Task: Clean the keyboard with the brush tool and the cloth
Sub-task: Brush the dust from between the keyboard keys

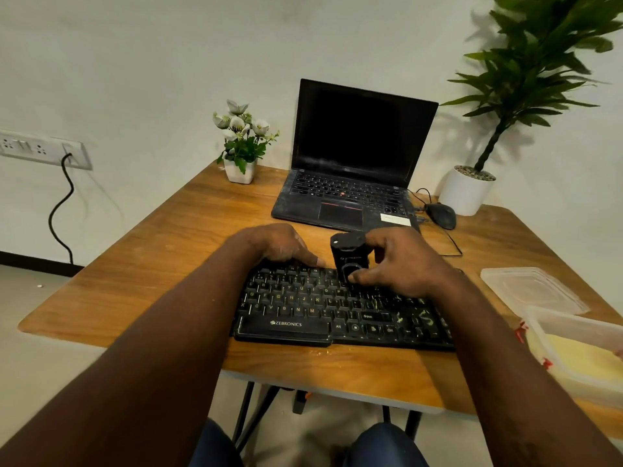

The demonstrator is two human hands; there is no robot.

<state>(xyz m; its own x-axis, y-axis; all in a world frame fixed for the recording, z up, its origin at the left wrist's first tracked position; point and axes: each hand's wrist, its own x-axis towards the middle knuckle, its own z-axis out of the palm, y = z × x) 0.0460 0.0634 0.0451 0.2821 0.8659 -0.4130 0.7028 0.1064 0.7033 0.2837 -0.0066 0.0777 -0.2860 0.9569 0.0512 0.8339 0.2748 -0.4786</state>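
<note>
A black Zebronics keyboard [323,311] lies near the front edge of the wooden table [161,257], with pale specks on its right-hand keys. My right hand [401,261] grips a black brush tool [349,256] that stands upright on the upper key rows. My left hand [279,246] rests on the keyboard's far left edge, fingers curled over it and forefinger pointing right. A yellow cloth [573,358] lies in the clear box at the right.
An open black laptop [350,156] stands behind the keyboard, with a wired mouse [441,215] to its right. A small flower pot [240,146] and a tall potted plant [468,190] stand at the back. A clear box [593,328] and its lid [529,288] lie at right.
</note>
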